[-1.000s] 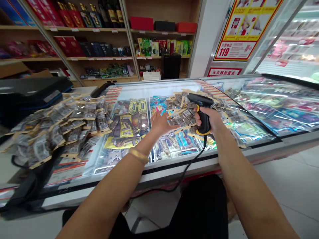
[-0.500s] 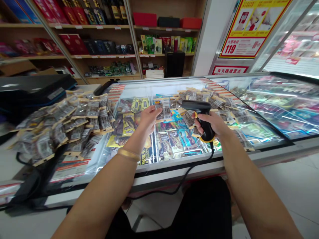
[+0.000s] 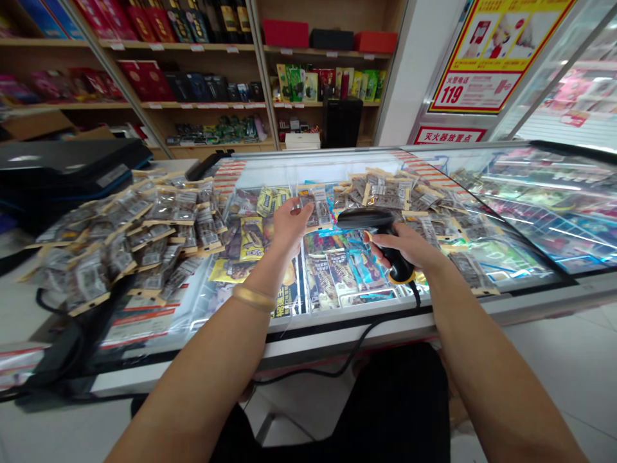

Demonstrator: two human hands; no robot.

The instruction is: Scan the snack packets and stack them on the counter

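My left hand (image 3: 290, 226), a gold bangle on its wrist, pinches the left edge of a small clear food packet (image 3: 322, 209) with a pale border and dark contents. In my right hand (image 3: 412, 247) is a black barcode scanner (image 3: 369, 218) with yellow trim, held by its handle. The scanner's head points left, just to the right of the held packet and apart from it. A finger rests by the scanner's yellow trigger. Behind the scanner, a heap of similar packets (image 3: 385, 191) lies on the glass lid. A larger heap of packets (image 3: 159, 222) spreads out to the left.
Under the glass of the chest freezer (image 3: 337, 326) lie colourful wrapped goods. The scanner's black cable (image 3: 354, 354) runs down over the front edge. A black device (image 3: 67, 170) stands at the left, and stocked shelves (image 3: 187, 48) line the back.
The scanner has moved left, closer to the held packet. A packet seen beneath the scanner earlier no longer shows there. My left hand keeps its hold, and the view has shifted slightly.
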